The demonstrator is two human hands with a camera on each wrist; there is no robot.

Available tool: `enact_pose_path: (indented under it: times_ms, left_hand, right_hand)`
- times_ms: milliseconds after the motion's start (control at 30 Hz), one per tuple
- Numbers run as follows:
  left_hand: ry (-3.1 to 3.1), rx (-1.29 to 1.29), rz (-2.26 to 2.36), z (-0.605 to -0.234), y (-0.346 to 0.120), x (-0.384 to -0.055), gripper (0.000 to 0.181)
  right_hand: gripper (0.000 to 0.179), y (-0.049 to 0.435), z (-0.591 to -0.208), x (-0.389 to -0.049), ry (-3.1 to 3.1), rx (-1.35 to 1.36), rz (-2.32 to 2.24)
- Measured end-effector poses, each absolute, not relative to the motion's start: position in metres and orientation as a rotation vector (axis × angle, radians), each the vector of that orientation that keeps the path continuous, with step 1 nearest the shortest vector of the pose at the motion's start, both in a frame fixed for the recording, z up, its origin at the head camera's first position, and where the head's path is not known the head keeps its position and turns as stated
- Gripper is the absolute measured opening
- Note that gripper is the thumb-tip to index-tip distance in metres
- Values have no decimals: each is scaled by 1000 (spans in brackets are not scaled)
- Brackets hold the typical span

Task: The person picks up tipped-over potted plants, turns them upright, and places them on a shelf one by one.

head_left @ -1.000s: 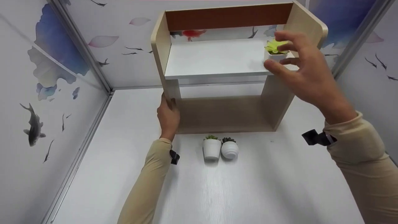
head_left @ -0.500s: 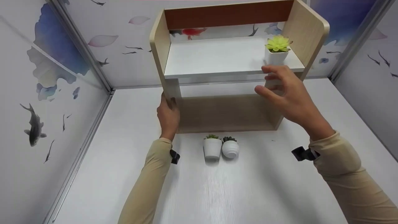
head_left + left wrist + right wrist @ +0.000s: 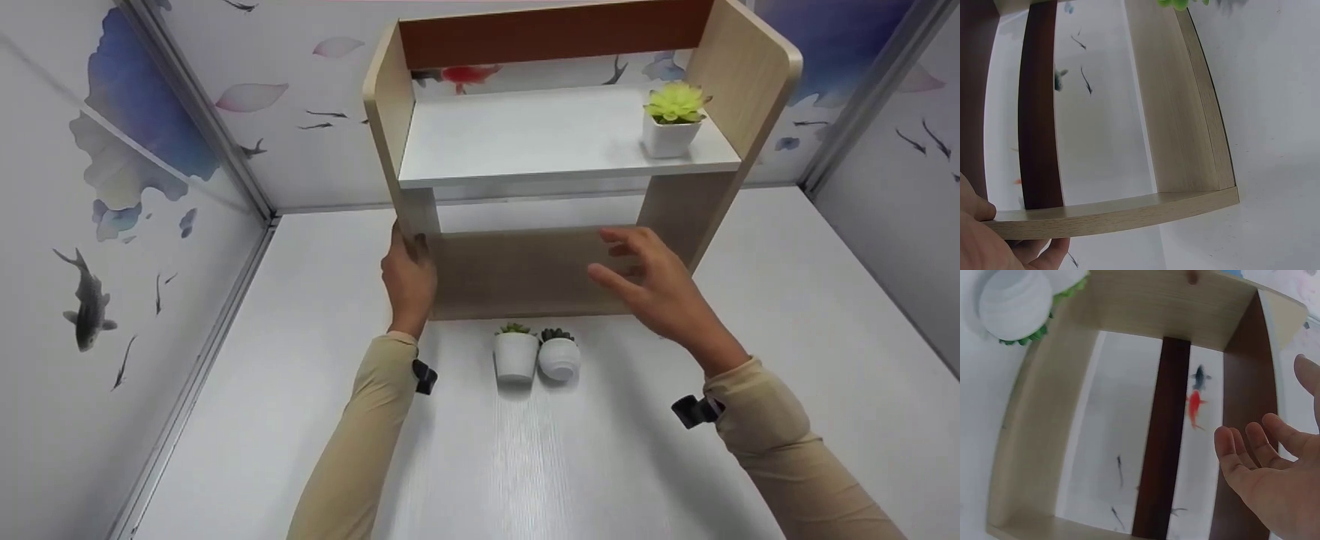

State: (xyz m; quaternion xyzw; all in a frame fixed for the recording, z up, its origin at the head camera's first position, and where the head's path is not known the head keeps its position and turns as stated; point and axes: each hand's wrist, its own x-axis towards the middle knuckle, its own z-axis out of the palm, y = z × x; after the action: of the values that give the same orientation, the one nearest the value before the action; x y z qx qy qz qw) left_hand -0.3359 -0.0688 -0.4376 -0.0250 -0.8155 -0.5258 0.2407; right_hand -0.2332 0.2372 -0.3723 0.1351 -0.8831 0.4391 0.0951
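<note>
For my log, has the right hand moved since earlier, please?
Yes: in the head view, the right hand moved down and left, from the upper succulent to below the white shelf.

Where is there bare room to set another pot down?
Upper shelf, left of the yellow-green succulent; bottom board, left of your right hand; tabletop, nearer you than the tapered pot. Crowded: between that pot and the round pot.
</note>
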Motion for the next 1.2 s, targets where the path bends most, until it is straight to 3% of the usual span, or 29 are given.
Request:
enact_pose_path:
  times_ms: [467,733,1200]
  left_hand:
    - [-2243,-72,-1443,-437,-70,-335,50]
    - [-2231,-88,-1450,-437,-70,-335,49]
    - [-2227,-93,-1431,-438,-70,-335,48]
  right_hand:
    - [72,230,-442,-236,-2860,259,1430]
    - [73,221,-476,-233,-2921,245,1413]
    - [77,206,-500,-232,-2977,136,1397]
